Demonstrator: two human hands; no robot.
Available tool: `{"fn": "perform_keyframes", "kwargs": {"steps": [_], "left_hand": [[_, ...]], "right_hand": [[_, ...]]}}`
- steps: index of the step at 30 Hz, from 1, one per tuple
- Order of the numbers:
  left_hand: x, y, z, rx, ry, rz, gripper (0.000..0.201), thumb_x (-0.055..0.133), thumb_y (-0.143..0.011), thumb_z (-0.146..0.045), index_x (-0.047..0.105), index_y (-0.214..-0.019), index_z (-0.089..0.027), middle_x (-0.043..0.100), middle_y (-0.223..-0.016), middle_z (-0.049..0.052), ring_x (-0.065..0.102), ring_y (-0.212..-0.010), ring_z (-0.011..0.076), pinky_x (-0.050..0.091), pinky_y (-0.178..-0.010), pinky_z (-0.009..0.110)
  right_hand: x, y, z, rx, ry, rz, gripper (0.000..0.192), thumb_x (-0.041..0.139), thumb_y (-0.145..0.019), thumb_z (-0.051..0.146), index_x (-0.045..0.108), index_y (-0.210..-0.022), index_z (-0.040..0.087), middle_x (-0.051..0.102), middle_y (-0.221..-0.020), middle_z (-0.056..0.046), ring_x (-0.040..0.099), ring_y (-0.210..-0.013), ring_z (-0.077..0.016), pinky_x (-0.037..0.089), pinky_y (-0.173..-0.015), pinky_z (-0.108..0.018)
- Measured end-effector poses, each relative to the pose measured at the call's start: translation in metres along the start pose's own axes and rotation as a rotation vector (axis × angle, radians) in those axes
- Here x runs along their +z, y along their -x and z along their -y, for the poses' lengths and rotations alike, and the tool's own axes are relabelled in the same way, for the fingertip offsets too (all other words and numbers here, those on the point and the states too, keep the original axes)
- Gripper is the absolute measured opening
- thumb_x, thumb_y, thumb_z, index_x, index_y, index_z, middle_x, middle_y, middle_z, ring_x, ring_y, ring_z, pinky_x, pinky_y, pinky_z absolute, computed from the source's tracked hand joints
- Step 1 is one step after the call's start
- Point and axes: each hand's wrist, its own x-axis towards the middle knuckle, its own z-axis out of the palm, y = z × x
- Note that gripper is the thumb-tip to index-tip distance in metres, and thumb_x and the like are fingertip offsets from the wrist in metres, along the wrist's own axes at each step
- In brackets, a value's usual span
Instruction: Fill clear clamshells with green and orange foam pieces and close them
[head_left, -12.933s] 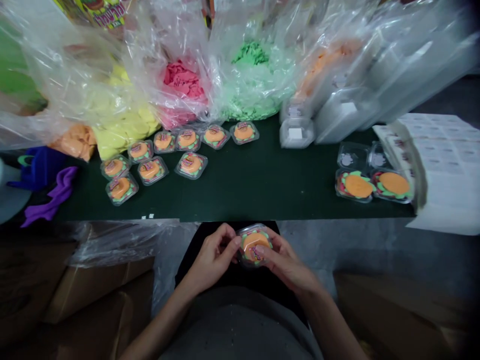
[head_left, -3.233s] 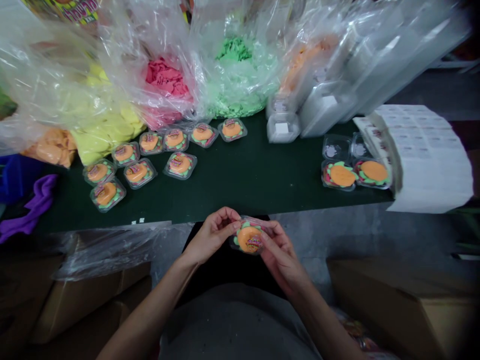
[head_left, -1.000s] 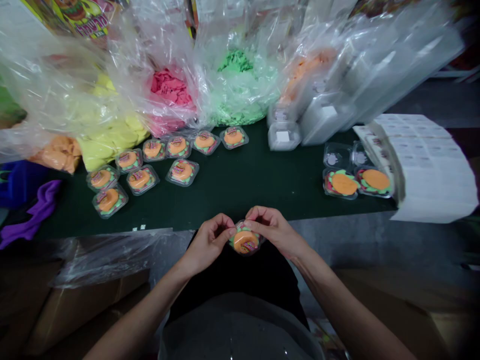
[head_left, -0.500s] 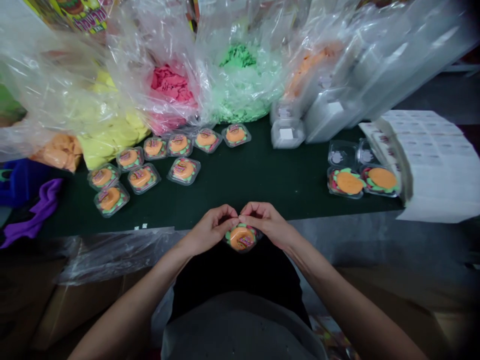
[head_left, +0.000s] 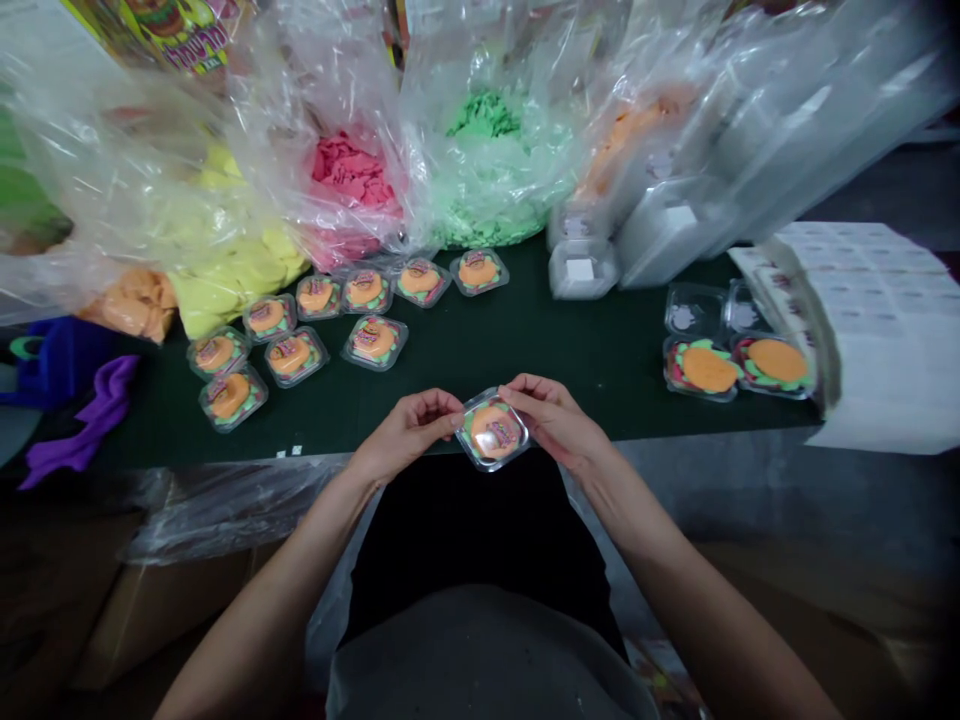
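The person's left hand (head_left: 405,428) and right hand (head_left: 551,420) hold a small clear plastic clamshell pack with an orange burger-shaped toy inside (head_left: 493,431) between them, just above the near edge of the dark green table (head_left: 525,350). The fingers of each hand pinch opposite sides of the pack, so its labelled top faces up towards the camera, tilted slightly, and both rims stay under pressure at once.

Towards the far left corner lies a loose cluster of closed, labelled packs of the same kind (head_left: 300,325), gathered together and well apart from the hands. Near the right edge, two open clear trays with orange burger toys and no label (head_left: 739,365) sit side by side, touching a wide roll of white sticker labels (head_left: 862,330), close enough that labels are within reach. Along the far edge stand clear plastic bags of yellow (head_left: 225,270), pink (head_left: 352,180) and green foam pieces (head_left: 487,160), beside stacks of empty clear clamshells (head_left: 660,220).
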Motion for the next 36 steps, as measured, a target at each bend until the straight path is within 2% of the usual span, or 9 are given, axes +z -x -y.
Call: {"fn": "perform_keyframes", "kwargs": {"steps": [5, 9, 13, 20, 23, 27, 30, 33, 36], "left_hand": [[0.014, 0.007, 0.007, -0.001, 0.076, -0.077, 0.04, 0.085, -0.076, -0.046, 0.067, -0.085, -0.012, 0.06, -0.075, 0.0, 0.05, -0.068, 0.0096, 0.04, -0.069, 0.024], [0.024, 0.013, 0.005, 0.043, 0.055, -0.088, 0.04, 0.083, -0.077, -0.047, 0.066, -0.088, -0.012, 0.06, -0.079, 0.001, 0.052, -0.072, 0.0107, 0.042, -0.071, 0.025], [0.022, 0.014, 0.003, 0.033, 0.025, -0.032, 0.04, 0.082, -0.078, -0.047, 0.066, -0.086, -0.012, 0.06, -0.078, 0.001, 0.051, -0.071, 0.0102, 0.04, -0.07, 0.024], [0.024, 0.01, 0.011, 0.031, 0.005, -0.065, 0.041, 0.081, -0.079, -0.049, 0.063, -0.085, -0.012, 0.058, -0.075, 0.0, 0.049, -0.068, 0.0102, 0.039, -0.067, 0.024], [0.024, 0.015, 0.008, 0.032, 0.002, -0.058, 0.04, 0.079, -0.081, -0.049, 0.062, -0.086, -0.013, 0.056, -0.074, -0.001, 0.048, -0.068, 0.0103, 0.038, -0.066, 0.024], [0.017, 0.028, 0.001, -0.004, -0.025, 0.069, 0.033, 0.074, -0.087, -0.044, 0.063, -0.092, -0.013, 0.058, -0.08, 0.001, 0.05, -0.072, 0.0114, 0.039, -0.07, 0.025], [0.015, 0.035, 0.0, -0.006, -0.135, 0.157, 0.025, 0.069, -0.092, -0.038, 0.064, -0.094, -0.014, 0.059, -0.083, 0.001, 0.051, -0.076, 0.0124, 0.039, -0.071, 0.025], [0.018, 0.035, 0.0, 0.047, -0.296, 0.163, 0.018, 0.064, -0.095, -0.033, 0.063, -0.095, -0.016, 0.061, -0.085, 0.001, 0.053, -0.078, 0.0135, 0.04, -0.072, 0.026], [0.021, 0.031, -0.007, 0.14, -0.479, 0.157, 0.013, 0.06, -0.098, -0.029, 0.064, -0.098, -0.017, 0.065, -0.09, 0.002, 0.056, -0.081, 0.0146, 0.041, -0.074, 0.027]], "right_hand": [[-0.002, 0.004, -0.001, -0.048, 0.015, -0.008, 0.033, 0.093, -0.063, 0.038, 0.067, -0.071, 0.019, 0.067, -0.068, 0.003, 0.055, -0.06, -0.0104, 0.041, -0.062, -0.026], [-0.006, 0.013, 0.0, -0.07, 0.008, 0.025, 0.032, 0.093, -0.064, 0.037, 0.068, -0.072, 0.019, 0.066, -0.068, 0.003, 0.054, -0.061, -0.01, 0.042, -0.063, -0.025], [-0.008, 0.018, -0.003, -0.079, -0.021, 0.045, 0.03, 0.092, -0.066, 0.036, 0.068, -0.072, 0.02, 0.067, -0.072, 0.003, 0.056, -0.064, -0.0105, 0.044, -0.066, -0.026], [-0.004, 0.013, -0.012, -0.078, -0.035, 0.003, 0.033, 0.093, -0.063, 0.038, 0.067, -0.07, 0.019, 0.066, -0.07, 0.003, 0.054, -0.061, -0.0098, 0.042, -0.062, -0.024], [-0.003, 0.02, -0.009, -0.075, -0.032, -0.011, 0.033, 0.092, -0.065, 0.038, 0.065, -0.07, 0.02, 0.065, -0.07, 0.003, 0.054, -0.062, -0.0098, 0.042, -0.063, -0.025], [-0.001, 0.044, -0.006, -0.079, 0.132, 0.074, 0.027, 0.085, -0.075, 0.039, 0.066, -0.077, 0.02, 0.063, -0.074, 0.003, 0.054, -0.066, -0.0107, 0.041, -0.065, -0.026], [0.001, 0.056, -0.011, -0.079, 0.301, 0.136, 0.026, 0.083, -0.078, 0.039, 0.065, -0.078, 0.02, 0.062, -0.074, 0.003, 0.054, -0.067, -0.012, 0.041, -0.065, -0.027], [0.004, 0.057, -0.014, -0.124, 0.454, 0.158, 0.022, 0.081, -0.079, 0.036, 0.066, -0.078, 0.02, 0.064, -0.077, 0.001, 0.056, -0.071, -0.0141, 0.043, -0.067, -0.029], [0.006, 0.051, -0.007, -0.176, 0.597, 0.196, 0.018, 0.079, -0.081, 0.032, 0.066, -0.077, 0.021, 0.062, -0.075, 0.002, 0.055, -0.07, -0.0138, 0.042, -0.066, -0.028]]}}
